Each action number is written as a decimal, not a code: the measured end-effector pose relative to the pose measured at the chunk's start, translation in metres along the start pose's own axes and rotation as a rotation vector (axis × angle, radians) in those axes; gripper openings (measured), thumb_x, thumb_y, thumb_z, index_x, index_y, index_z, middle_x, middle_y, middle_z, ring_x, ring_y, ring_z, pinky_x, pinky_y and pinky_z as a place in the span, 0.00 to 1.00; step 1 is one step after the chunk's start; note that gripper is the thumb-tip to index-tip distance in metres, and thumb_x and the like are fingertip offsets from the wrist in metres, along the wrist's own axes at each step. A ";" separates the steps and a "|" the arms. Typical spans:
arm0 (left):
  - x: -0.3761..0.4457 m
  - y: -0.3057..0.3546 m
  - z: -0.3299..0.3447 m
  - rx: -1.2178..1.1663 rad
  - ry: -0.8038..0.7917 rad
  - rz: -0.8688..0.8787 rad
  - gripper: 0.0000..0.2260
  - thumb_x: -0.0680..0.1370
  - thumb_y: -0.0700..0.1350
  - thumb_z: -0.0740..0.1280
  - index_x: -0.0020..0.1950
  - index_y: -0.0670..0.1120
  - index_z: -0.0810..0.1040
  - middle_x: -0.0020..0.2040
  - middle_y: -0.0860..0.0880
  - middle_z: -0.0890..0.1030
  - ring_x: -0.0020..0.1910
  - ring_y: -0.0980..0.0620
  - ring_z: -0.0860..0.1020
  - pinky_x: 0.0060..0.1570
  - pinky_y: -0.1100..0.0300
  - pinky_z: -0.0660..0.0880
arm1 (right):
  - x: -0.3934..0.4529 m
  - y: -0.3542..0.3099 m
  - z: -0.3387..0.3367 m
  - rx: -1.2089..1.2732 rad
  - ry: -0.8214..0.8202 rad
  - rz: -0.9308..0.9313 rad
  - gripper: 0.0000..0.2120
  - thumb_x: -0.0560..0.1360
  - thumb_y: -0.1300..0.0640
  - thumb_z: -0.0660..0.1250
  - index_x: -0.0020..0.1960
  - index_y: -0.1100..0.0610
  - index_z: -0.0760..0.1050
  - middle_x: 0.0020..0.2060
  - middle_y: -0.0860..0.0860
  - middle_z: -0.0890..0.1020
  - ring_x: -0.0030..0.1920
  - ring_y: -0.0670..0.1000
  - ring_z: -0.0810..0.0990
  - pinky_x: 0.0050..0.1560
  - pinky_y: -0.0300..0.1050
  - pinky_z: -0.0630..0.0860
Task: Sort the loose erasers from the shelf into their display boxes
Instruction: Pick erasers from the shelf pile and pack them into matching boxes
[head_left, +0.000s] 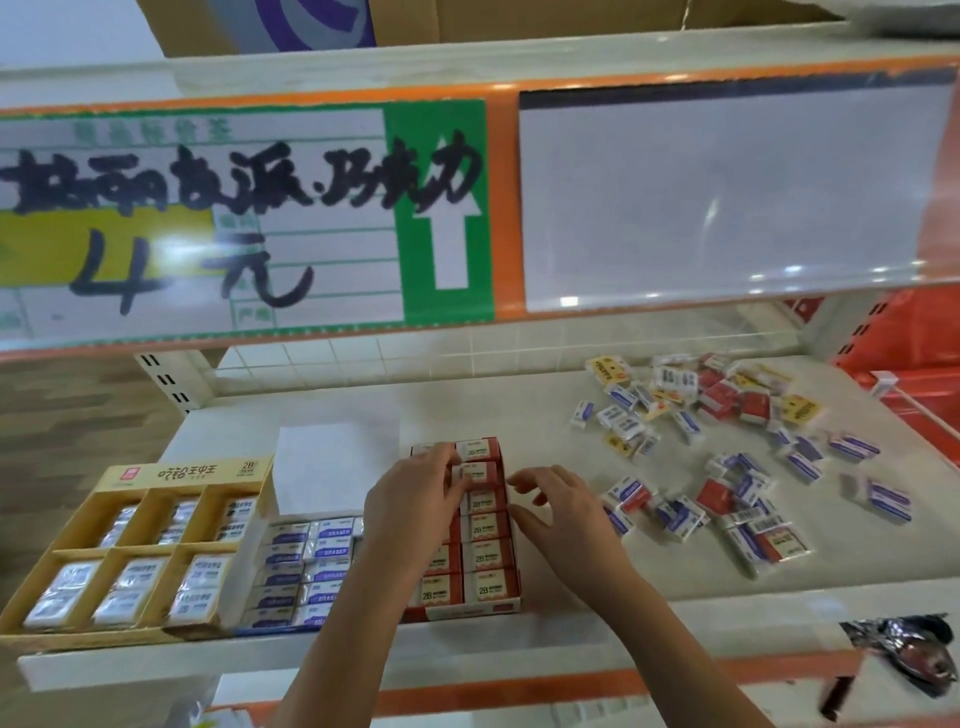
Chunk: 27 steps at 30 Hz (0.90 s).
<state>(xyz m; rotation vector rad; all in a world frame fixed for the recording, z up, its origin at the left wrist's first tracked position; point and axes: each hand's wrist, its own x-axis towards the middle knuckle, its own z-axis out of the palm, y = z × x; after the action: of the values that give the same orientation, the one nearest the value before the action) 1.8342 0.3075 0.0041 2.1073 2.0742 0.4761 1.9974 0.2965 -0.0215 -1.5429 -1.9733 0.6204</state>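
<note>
A red display box (511, 603) stands at the shelf's front, filled with red-and-white 2B erasers in two columns. My left hand (415, 499) lies over its far left column, fingertips pinching a red eraser (478, 474) in the second row. Just right of the box hovers my right hand (561, 512), fingers loosely spread and holding nothing. Left of the red box is a blue-and-white eraser box (301, 566), then a yellow compartment box (130, 551) of wrapped white erasers. Loose erasers (727, 441) in red, blue and yellow wrappers lie scattered to the right.
A white upright lid (322, 467) stands behind the blue box. The upper shelf's edge with a handwritten price sign (244, 218) hangs low overhead. A dark crumpled wrapper (904, 649) lies at the shelf's front right corner. An orange side panel (909, 353) closes the right.
</note>
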 end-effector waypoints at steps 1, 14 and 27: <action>-0.001 0.000 0.000 0.001 -0.003 0.006 0.14 0.78 0.58 0.62 0.61 0.53 0.72 0.55 0.56 0.79 0.52 0.57 0.78 0.47 0.64 0.72 | 0.000 0.000 0.000 0.004 -0.003 0.000 0.13 0.77 0.51 0.63 0.61 0.49 0.72 0.53 0.42 0.74 0.53 0.39 0.69 0.50 0.30 0.66; 0.000 0.005 0.003 0.034 0.012 0.013 0.13 0.78 0.56 0.62 0.61 0.54 0.71 0.57 0.57 0.78 0.55 0.57 0.76 0.49 0.62 0.73 | 0.003 0.002 -0.001 0.045 -0.059 0.007 0.13 0.77 0.50 0.64 0.61 0.49 0.73 0.50 0.41 0.74 0.51 0.41 0.71 0.48 0.29 0.66; 0.011 0.056 0.002 -0.089 0.027 0.253 0.12 0.77 0.56 0.63 0.59 0.55 0.74 0.54 0.59 0.78 0.50 0.60 0.72 0.45 0.67 0.65 | -0.014 0.046 -0.062 -0.050 0.162 0.108 0.12 0.76 0.55 0.66 0.59 0.52 0.75 0.51 0.45 0.74 0.54 0.47 0.72 0.50 0.35 0.67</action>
<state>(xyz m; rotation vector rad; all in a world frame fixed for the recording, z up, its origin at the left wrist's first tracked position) 1.8881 0.3162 0.0219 2.3323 1.7700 0.6191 2.0750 0.2953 -0.0079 -1.6839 -1.8068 0.4762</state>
